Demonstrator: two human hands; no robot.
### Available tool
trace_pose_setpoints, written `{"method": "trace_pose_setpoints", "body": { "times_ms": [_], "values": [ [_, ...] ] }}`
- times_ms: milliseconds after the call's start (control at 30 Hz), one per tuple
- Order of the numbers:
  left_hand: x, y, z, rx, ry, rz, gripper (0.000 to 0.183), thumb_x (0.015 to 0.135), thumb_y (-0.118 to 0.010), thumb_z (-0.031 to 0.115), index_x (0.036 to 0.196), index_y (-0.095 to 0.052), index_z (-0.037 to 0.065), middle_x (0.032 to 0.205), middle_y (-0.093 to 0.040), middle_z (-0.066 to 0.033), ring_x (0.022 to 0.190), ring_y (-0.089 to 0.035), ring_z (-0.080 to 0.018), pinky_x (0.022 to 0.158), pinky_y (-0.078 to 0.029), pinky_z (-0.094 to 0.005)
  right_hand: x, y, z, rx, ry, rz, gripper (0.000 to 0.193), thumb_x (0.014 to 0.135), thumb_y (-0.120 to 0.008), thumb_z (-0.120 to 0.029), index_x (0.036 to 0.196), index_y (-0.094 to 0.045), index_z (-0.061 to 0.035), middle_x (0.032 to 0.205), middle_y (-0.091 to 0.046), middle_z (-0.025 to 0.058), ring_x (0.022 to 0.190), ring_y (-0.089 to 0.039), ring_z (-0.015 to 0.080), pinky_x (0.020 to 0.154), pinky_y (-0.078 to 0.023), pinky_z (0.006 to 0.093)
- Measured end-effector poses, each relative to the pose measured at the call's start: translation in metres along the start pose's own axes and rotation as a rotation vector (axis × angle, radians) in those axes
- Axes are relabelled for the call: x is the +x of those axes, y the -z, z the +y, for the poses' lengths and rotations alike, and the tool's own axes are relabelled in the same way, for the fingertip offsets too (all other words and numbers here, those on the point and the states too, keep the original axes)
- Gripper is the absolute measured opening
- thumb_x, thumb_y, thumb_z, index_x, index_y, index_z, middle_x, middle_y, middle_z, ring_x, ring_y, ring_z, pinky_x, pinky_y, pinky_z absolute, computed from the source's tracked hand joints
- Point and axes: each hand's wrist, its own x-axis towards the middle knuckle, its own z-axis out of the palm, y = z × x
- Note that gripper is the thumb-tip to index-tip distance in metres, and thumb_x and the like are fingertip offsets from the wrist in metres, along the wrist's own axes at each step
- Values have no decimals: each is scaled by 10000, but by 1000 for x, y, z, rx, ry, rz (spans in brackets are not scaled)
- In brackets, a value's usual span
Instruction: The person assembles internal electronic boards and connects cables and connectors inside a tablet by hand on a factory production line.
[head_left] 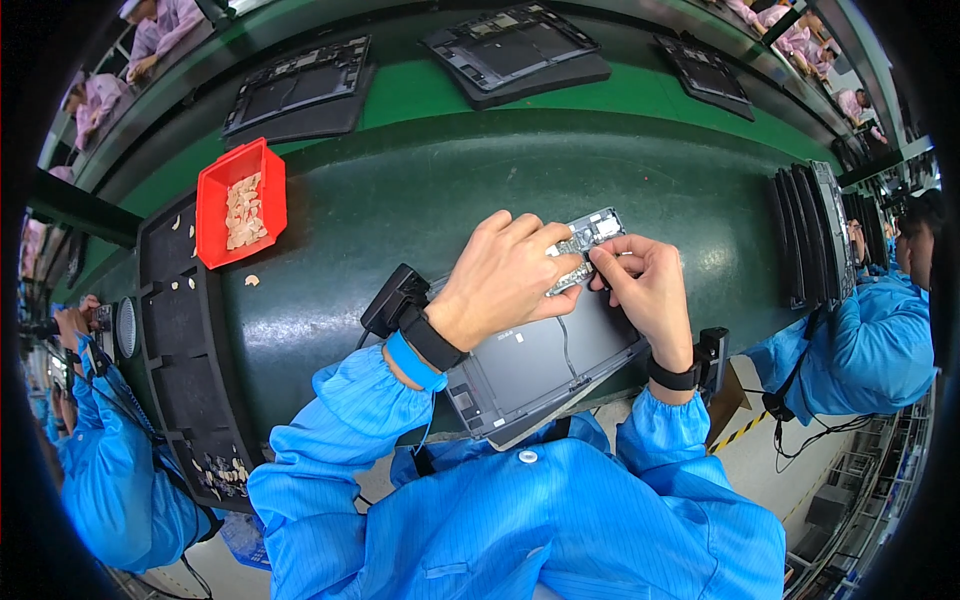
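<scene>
An opened tablet (525, 355) with a grey inner shell and a dark cable down its middle lies at the near edge of the green bench, in front of my body. A silvery circuit board (603, 226) runs along its far end. My left hand (505, 275) bends over that end, fingers curled onto the board and thumb beside it. Thumb and forefinger of my right hand (645, 285) are pinched together at the board's right part. What they hold, if anything, is hidden. Both wrists wear black bands, the left also a blue one.
A red bin (205, 220) of small pale pieces stands at left on a black divided tray (185, 340). One pale piece (252, 281) lies on the bench. Opened tablets (510, 45) rest on the green line beyond. Black panels (805, 235) stand stacked at right. Co-workers sit on both sides.
</scene>
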Motion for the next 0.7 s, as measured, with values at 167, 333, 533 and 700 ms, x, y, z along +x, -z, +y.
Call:
{"method": "trace_pose_setpoints", "body": {
  "times_ms": [167, 333, 533, 700],
  "values": [
    [0, 1, 1, -1, -1, 0, 255, 792, -779, 341, 989, -789, 180, 1135, -722, -34, 954, -664, -207, 779, -498, -368, -2, 0, -1, 19, -18, -9, 193, 966, -702, -134, 961, -721, 59, 682, -722, 52, 552, -582, 52, 492, -444, 225],
    [0, 0, 0, -3, -4, 6, 255, 791, -777, 339, 994, -794, 186, 1129, -723, -38, 951, -662, -207, 780, -496, -364, -2, -1, -2, 23, -11, -11, 186, 970, -696, -129, 956, -720, 55, 682, -720, 48, 553, -578, 51, 491, -441, 224],
    [0, 0, 0, -1, 8, -31, 248, 792, -778, 337, 994, -795, 195, 1130, -721, -37, 950, -661, -208, 781, -495, -363, -2, -1, -3, 17, -25, -12, 182, 971, -693, -127, 955, -716, 53, 684, -718, 48, 551, -575, 51, 491, -441, 226],
    [0, 0, 0, 10, 8, -38, 240, 783, -780, 329, 988, -792, 204, 1120, -714, -29, 944, -659, -202, 774, -493, -363, 0, -1, -1, 22, -47, -15, 183, 971, -691, -124, 962, -714, 57, 681, -715, 51, 548, -574, 54, 492, -440, 227]
  ]
}}
